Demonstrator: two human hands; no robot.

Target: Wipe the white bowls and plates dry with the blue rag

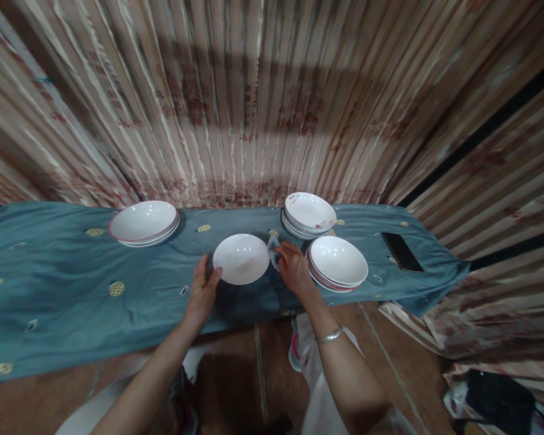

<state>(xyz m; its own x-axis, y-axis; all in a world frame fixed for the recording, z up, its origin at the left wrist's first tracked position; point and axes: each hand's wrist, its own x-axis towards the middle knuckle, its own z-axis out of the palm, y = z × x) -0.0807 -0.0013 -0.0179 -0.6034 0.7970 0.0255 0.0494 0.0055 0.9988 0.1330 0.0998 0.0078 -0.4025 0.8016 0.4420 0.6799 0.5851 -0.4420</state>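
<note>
A white bowl is between my two hands, over the middle of the cloth-covered table. My left hand grips its left rim, thumb on the near side and the other fingers partly hidden. At the bowl's right edge, my right hand is closed on a small grey-blue cloth, which is against or very near the rim. Just right of that hand stands a stack of white bowls, the lower ones with red edges. Behind it is a stack of white plates with floral marks.
Another stack of white bowls, the top one pink-rimmed, stands at the left. A black phone lies at the right on the blue-green tablecloth. Pleated curtains hang close behind the table. A black bag is at the lower right.
</note>
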